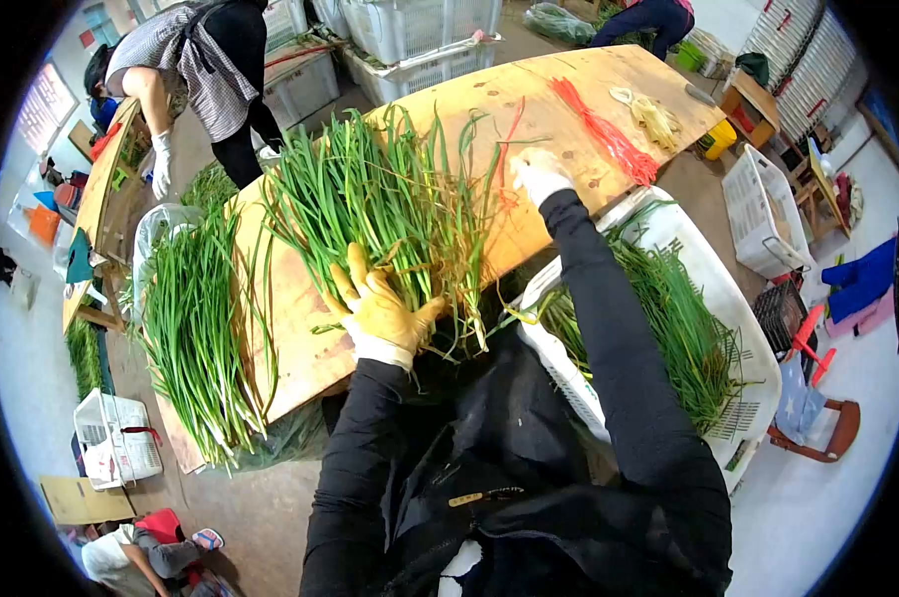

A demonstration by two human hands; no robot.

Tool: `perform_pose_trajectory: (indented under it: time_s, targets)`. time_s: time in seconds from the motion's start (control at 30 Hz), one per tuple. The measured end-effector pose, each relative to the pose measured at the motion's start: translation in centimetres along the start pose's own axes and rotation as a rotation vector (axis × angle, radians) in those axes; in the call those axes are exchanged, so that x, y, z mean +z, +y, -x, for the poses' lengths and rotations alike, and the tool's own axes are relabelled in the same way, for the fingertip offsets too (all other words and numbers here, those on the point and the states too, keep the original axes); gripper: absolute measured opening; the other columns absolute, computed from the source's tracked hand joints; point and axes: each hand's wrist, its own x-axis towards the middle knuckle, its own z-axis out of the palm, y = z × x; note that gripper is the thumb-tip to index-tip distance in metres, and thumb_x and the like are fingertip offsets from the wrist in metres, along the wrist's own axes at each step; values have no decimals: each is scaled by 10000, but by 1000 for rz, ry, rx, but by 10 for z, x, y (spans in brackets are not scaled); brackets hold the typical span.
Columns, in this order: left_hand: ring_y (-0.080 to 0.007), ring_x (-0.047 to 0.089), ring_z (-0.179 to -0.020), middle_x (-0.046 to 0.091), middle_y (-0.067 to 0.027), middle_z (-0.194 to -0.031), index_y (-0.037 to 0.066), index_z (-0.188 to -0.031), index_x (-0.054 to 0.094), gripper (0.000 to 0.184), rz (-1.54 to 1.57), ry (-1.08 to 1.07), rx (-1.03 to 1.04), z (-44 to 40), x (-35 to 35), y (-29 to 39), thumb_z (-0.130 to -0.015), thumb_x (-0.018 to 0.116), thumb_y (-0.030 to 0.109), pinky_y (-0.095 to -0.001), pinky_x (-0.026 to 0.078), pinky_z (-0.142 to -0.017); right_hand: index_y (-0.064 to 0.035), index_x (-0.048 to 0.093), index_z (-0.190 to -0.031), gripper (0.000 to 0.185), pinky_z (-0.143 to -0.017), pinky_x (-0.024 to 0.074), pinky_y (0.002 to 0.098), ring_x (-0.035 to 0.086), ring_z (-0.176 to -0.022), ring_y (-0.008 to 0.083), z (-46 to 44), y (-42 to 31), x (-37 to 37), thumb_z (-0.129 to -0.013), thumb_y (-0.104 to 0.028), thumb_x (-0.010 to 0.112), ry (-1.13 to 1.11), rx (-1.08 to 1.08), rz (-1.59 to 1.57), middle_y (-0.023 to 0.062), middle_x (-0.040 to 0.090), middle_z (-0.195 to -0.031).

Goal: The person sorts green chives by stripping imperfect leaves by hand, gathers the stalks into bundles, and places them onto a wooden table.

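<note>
My left hand [378,306], in a yellowish glove, lies with fingers spread on the lower part of a large pile of green stalks [355,194] on the wooden table. Dry, yellowed stalks [461,234] lie to the right of the pile. My right hand [539,174], in a white glove, is over the table beyond them, beside thin red strips [510,144]; its fingers are too blurred to read. Another long bundle of green stalks [196,318] lies at the table's left end.
A white crate [758,398] of green stalks stands right of the table [569,119]. Red strips [609,129] and pale bands [650,117] lie at its far right. A stooping person [196,70] is at the back left; another person [151,557] is at the lower left.
</note>
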Motion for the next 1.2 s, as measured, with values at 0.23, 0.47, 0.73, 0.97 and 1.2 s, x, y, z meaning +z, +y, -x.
perform_pose_trajectory:
  time_s: [0.23,0.47,0.73,0.97,1.2]
  targets:
    - [-347,134,-1250,211,-23,-1355,373,-1236,326,738,-106,-296,623,-18,-7,29,-586,653,497,-579,80,-967,-45,604,-899,350,-747,442,375,560,-889,292,-56,-7,33,-708,-337,574,-108,132,383,150,585,-944]
    - [-303,153,-1247,275,-21,-1313,169,-1196,408,705,-154,-270,442,-17,7,20,-590,659,427,-516,62,-992,-67,609,-914,366,-782,422,400,539,-921,315,-123,63,-31,-688,-344,529,-1,198,248,194,554,-987]
    - [-281,158,-1249,254,-39,-1321,160,-1298,227,998,-52,-240,411,-19,8,21,-485,710,480,-485,87,-1000,-13,601,-892,393,-761,440,378,566,-877,300,-117,91,-88,-721,-361,538,57,99,646,211,579,-923]
    - [-341,251,-1201,305,-103,-1297,144,-1248,330,814,176,-33,423,-20,-4,-7,-547,733,232,-460,179,-989,-29,597,-869,523,-779,408,413,550,-854,329,45,-36,-24,-811,-484,346,-520,-154,422,186,580,-892]
    - [-277,409,-1094,392,-197,-1203,40,-1246,275,639,955,436,-83,-44,15,-106,-748,611,256,-384,323,-931,36,418,-1136,645,-895,328,376,440,-1041,351,-3,10,62,-811,-514,331,-178,-187,-270,247,430,-1159]
